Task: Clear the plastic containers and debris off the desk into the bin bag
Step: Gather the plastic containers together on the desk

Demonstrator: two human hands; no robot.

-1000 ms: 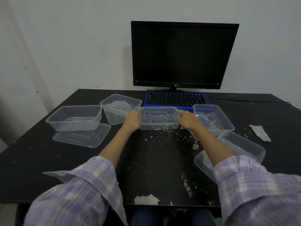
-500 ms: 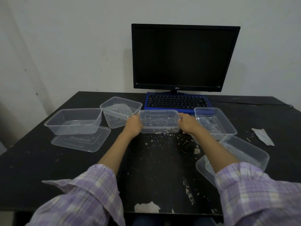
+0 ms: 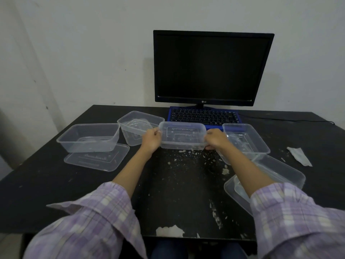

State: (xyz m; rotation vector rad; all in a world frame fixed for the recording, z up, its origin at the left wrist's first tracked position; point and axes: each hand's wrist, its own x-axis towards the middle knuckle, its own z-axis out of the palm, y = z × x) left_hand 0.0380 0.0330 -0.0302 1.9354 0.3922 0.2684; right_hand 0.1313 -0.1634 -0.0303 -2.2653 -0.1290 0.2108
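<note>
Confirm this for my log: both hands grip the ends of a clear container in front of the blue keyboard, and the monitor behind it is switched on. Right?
Not quite. In the head view the monitor is dark, not visibly on. The rest holds: the left hand and right hand grip the ends of the clear container in front of the blue keyboard.

Both hands have raised the clear container [image 3: 182,135] slightly, its far rim now overlapping the keyboard [image 3: 203,116].
</note>
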